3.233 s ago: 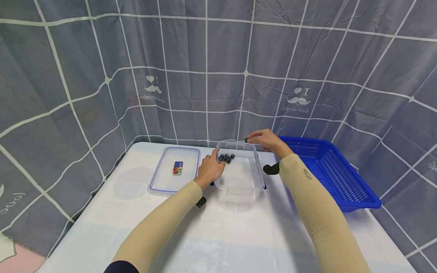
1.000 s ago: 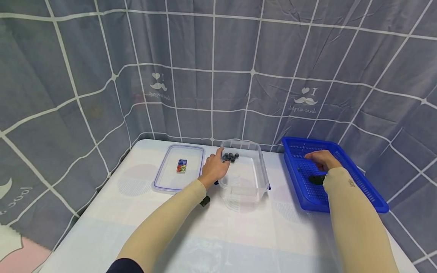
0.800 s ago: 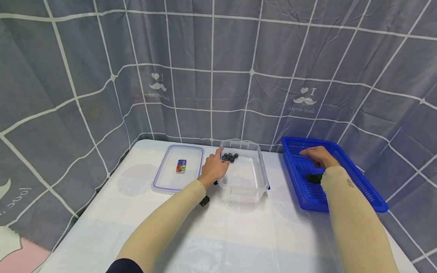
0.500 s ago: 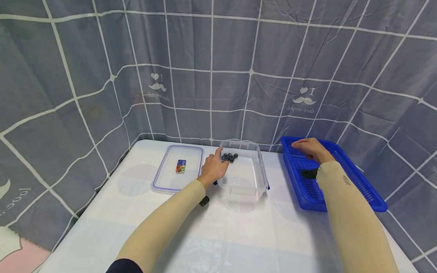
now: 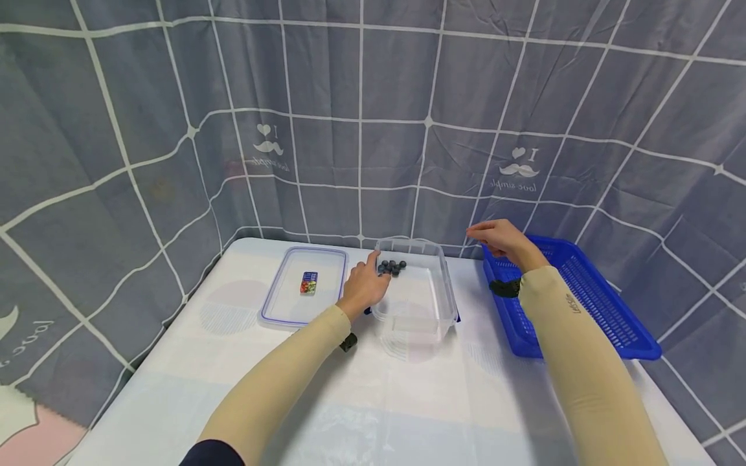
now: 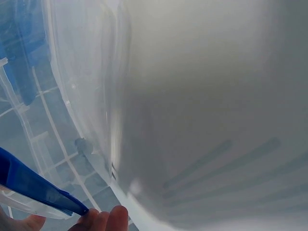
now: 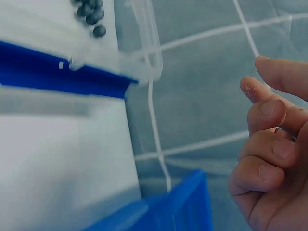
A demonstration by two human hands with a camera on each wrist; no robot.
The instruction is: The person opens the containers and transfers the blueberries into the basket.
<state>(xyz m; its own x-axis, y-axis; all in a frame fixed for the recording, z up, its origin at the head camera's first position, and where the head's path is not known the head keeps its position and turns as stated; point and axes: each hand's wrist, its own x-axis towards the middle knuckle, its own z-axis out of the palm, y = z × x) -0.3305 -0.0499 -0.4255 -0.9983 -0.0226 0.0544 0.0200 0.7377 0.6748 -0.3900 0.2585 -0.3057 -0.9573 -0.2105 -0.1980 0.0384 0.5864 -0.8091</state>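
Head: left hand grips container; right hand near basket

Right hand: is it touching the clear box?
Apart. The head view shows a plain gap between the right hand and the clear box; the right wrist view shows grey curtain between the fingers and the box.

Measured from the head view's centre, a grey curtain with a white grid sweeps from nine o'clock over to three, mirrored moustache prints at ten and two. Toward eight, a blue-edged lid bearing a colourful label lies on the pale-covered table; farther out is a pink-and-white patch.
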